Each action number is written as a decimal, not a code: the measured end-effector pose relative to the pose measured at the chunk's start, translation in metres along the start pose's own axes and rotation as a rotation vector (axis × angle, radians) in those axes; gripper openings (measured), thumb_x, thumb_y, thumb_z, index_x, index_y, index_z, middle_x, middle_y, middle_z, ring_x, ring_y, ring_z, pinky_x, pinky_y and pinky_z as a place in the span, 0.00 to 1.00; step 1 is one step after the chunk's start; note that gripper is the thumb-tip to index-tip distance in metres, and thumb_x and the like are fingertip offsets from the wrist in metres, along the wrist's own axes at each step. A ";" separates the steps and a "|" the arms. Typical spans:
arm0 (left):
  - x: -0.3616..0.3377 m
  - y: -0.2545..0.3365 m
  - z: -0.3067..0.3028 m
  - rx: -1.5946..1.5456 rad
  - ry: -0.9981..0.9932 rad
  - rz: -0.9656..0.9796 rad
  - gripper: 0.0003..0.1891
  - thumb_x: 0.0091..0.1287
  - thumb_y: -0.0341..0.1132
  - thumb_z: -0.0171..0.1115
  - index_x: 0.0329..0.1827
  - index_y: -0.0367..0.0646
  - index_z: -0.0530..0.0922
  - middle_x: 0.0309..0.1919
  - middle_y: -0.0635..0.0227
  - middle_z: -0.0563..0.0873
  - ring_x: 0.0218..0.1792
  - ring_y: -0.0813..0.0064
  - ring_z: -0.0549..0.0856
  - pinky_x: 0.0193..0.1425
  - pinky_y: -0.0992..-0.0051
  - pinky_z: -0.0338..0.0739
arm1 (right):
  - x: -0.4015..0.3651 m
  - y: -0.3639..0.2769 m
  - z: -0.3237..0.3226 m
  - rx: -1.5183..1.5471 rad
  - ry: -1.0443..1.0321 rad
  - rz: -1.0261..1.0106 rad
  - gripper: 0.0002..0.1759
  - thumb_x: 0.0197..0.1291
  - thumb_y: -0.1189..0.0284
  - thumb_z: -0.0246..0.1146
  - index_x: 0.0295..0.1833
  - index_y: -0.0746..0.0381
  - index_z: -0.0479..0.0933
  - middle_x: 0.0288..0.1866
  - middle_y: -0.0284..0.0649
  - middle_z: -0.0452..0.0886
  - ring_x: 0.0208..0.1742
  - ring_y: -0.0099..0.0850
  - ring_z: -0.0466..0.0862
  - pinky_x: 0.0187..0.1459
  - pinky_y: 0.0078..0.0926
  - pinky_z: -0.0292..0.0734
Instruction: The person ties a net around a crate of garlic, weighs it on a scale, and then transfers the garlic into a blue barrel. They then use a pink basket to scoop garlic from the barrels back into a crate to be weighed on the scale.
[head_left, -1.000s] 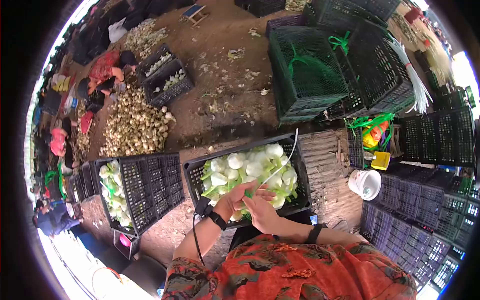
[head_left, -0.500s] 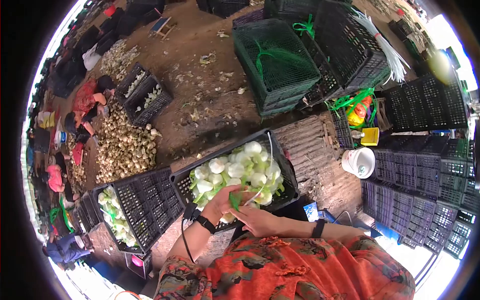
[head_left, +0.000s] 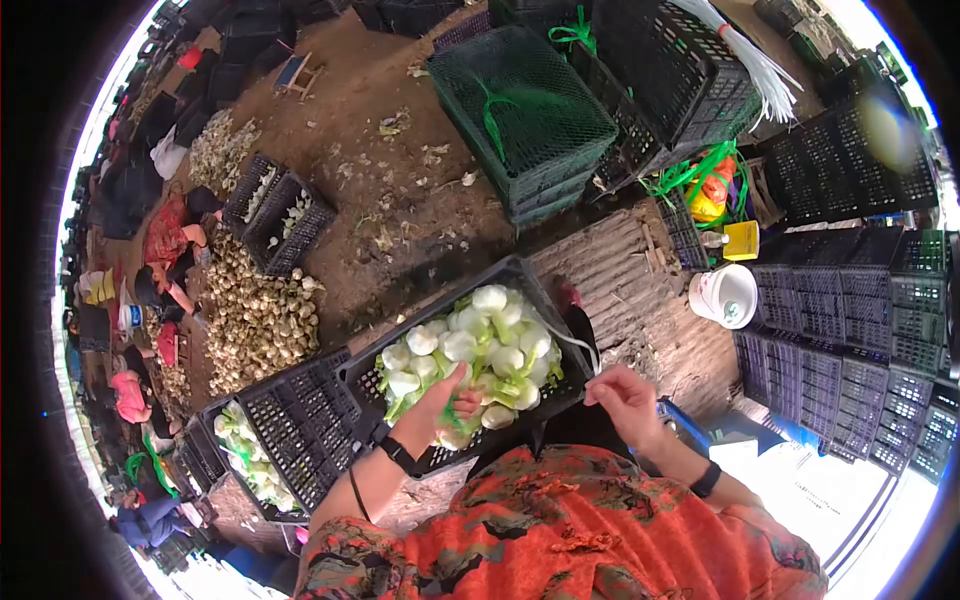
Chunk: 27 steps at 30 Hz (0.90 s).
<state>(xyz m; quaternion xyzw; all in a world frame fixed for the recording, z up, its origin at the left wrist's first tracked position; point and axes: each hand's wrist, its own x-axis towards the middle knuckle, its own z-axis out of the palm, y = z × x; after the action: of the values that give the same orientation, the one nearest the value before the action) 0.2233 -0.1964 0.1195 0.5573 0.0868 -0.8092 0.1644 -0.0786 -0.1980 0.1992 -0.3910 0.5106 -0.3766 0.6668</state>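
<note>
A black crate (head_left: 352,388) in front of me holds a heap of white bulbs (head_left: 460,346) with green stems. My left hand (head_left: 440,408) is over the near side of the heap, its fingers curled round some green netting (head_left: 452,412). To the right, beside the crate's right corner, my right hand (head_left: 622,400) pinches the end of a thin white strip (head_left: 575,342). That strip curves back over the crate's right side. Both wrists wear dark bands.
Stacked crates (head_left: 850,300) stand at the right, with a white bucket (head_left: 724,296) beside them. Netted crates (head_left: 520,120) are ahead. At the left lie a bulb pile (head_left: 262,325) and another filled crate (head_left: 250,450); several people sit beyond.
My hands were together over the crate and have parted. The right one has moved right with the strip, bending it sideways; the left still has the green netting. The view has shifted slightly.
</note>
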 end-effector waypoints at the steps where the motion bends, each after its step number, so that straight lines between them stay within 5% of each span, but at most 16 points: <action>1: 0.001 0.002 -0.005 0.038 -0.031 -0.064 0.30 0.68 0.64 0.49 0.43 0.40 0.72 0.20 0.79 0.65 0.15 0.87 0.61 0.19 0.84 0.59 | 0.001 -0.020 -0.002 -0.029 -0.045 -0.024 0.04 0.63 0.76 0.62 0.39 0.66 0.77 0.27 0.31 0.78 0.31 0.16 0.77 0.36 0.16 0.74; 4: 0.007 0.006 -0.015 0.071 -0.118 -0.132 0.34 0.66 0.66 0.50 0.49 0.38 0.73 0.21 0.78 0.67 0.15 0.87 0.63 0.20 0.85 0.61 | 0.002 -0.061 0.008 -0.265 -0.324 0.192 0.05 0.64 0.75 0.61 0.36 0.66 0.77 0.29 0.29 0.78 0.32 0.15 0.75 0.35 0.16 0.72; 7: 0.005 0.008 -0.014 0.172 -0.122 -0.128 0.35 0.66 0.67 0.50 0.50 0.37 0.73 0.21 0.78 0.68 0.16 0.86 0.64 0.20 0.85 0.61 | 0.003 -0.106 0.015 0.075 -0.687 0.402 0.09 0.63 0.71 0.63 0.33 0.65 0.77 0.26 0.27 0.74 0.29 0.13 0.69 0.30 0.16 0.66; 11: 0.004 0.011 -0.016 0.313 -0.085 -0.101 0.37 0.65 0.68 0.50 0.51 0.35 0.73 0.22 0.77 0.69 0.17 0.86 0.65 0.21 0.85 0.61 | 0.009 -0.139 0.010 0.288 -0.779 0.383 0.13 0.63 0.67 0.65 0.33 0.65 0.74 0.25 0.27 0.73 0.26 0.15 0.68 0.27 0.17 0.63; 13: 0.006 0.009 -0.018 0.339 -0.075 -0.083 0.38 0.65 0.68 0.49 0.52 0.35 0.73 0.22 0.77 0.69 0.17 0.86 0.66 0.21 0.86 0.61 | 0.018 -0.123 0.017 0.729 -0.843 0.476 0.15 0.62 0.64 0.65 0.33 0.64 0.73 0.24 0.29 0.72 0.23 0.18 0.65 0.25 0.17 0.59; 21: 0.016 -0.014 -0.017 -0.152 -0.064 0.028 0.37 0.63 0.66 0.55 0.49 0.34 0.74 0.23 0.76 0.70 0.21 0.84 0.69 0.24 0.83 0.65 | 0.058 -0.064 0.032 0.808 -0.668 0.756 0.14 0.67 0.64 0.58 0.32 0.62 0.69 0.22 0.27 0.63 0.18 0.16 0.59 0.21 0.16 0.55; 23: 0.013 -0.017 -0.015 -0.298 -0.050 0.061 0.37 0.62 0.66 0.56 0.48 0.33 0.74 0.23 0.76 0.70 0.22 0.84 0.70 0.26 0.82 0.67 | 0.052 -0.056 0.030 0.857 -0.760 0.781 0.14 0.68 0.64 0.57 0.33 0.62 0.70 0.22 0.27 0.62 0.18 0.16 0.58 0.21 0.15 0.54; 25: -0.001 -0.014 -0.009 -0.254 -0.073 0.026 0.36 0.62 0.63 0.60 0.47 0.31 0.74 0.24 0.75 0.70 0.22 0.83 0.70 0.27 0.82 0.67 | 0.041 -0.057 0.028 0.916 -0.829 0.883 0.14 0.68 0.63 0.57 0.35 0.63 0.70 0.20 0.26 0.61 0.17 0.15 0.58 0.21 0.15 0.54; 27: -0.018 -0.002 0.017 -0.100 0.146 0.006 0.41 0.60 0.68 0.56 0.46 0.28 0.74 0.18 0.80 0.69 0.15 0.90 0.65 0.17 0.87 0.59 | 0.035 -0.061 0.031 0.912 -0.867 0.869 0.15 0.68 0.62 0.57 0.36 0.63 0.71 0.19 0.25 0.59 0.17 0.15 0.57 0.20 0.15 0.53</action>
<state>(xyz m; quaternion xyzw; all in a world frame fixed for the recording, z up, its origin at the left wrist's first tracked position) 0.2138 -0.1965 0.1421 0.6061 0.1370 -0.7607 0.1878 -0.0475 -0.2500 0.2466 0.0461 0.1051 -0.0668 0.9911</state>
